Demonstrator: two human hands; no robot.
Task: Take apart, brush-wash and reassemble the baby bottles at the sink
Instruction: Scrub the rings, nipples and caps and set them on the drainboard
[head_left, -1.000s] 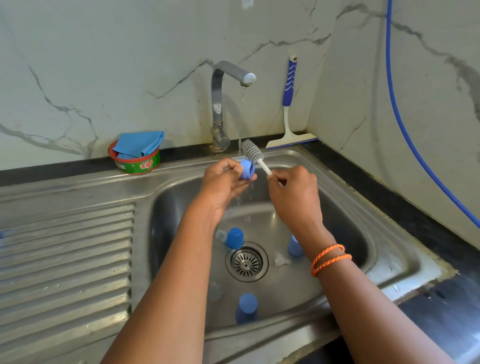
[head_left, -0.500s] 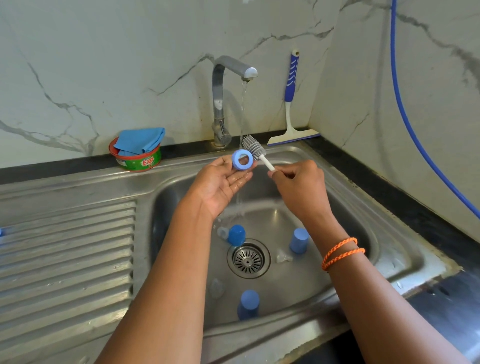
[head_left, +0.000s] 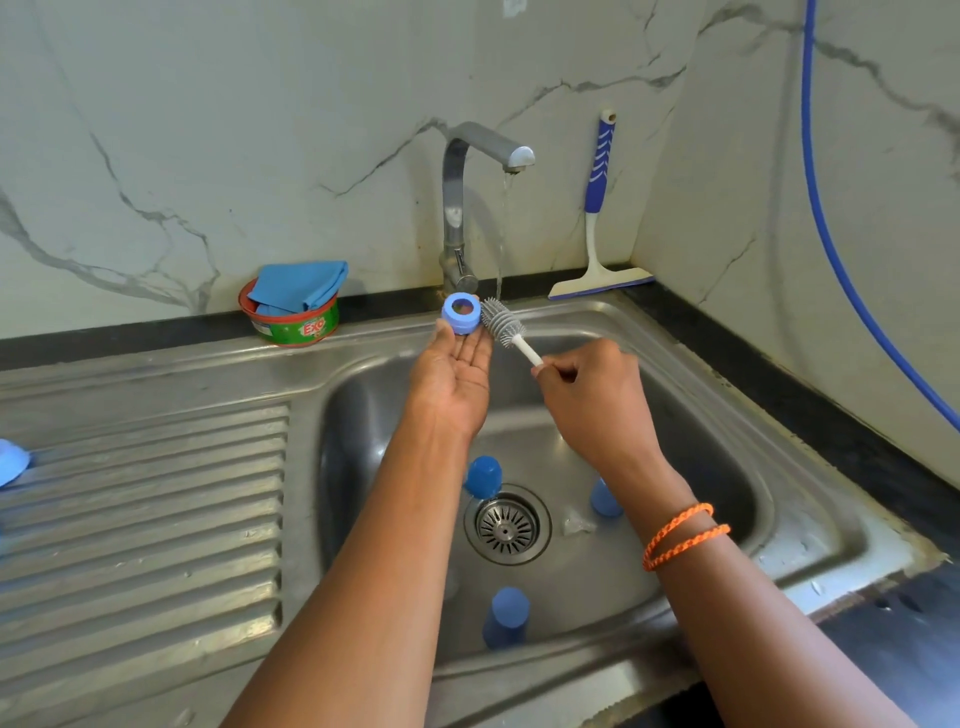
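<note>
A blue bottle collar ring (head_left: 461, 313) lies on the straight fingertips of my left hand (head_left: 452, 384), which is palm up over the back of the sink (head_left: 691, 364), with the thumb beside the ring. My right hand (head_left: 592, 400) grips the white handle of the grey bottle brush (head_left: 503, 323). Its bristle head touches the ring's right side, just under the running water. Three blue bottle parts stand in the basin: one (head_left: 483, 475) left of the drain, one (head_left: 605, 500) right of it, one (head_left: 506, 616) at the front. A clear teat (head_left: 576, 522) lies by the drain.
The tap (head_left: 488, 145) runs a thin stream. A green soap tub (head_left: 296, 327) with a blue cloth (head_left: 298, 283) sits on the back ledge. A squeegee (head_left: 597, 208) leans in the corner. A blue hose (head_left: 831, 234) hangs right. A blue piece (head_left: 10, 462) lies on the draining board (head_left: 145, 519).
My left hand opened out from a grip to a flat palm and lifted the ring toward the back of the sink. The brush came out of the ring and now lies beside it.
</note>
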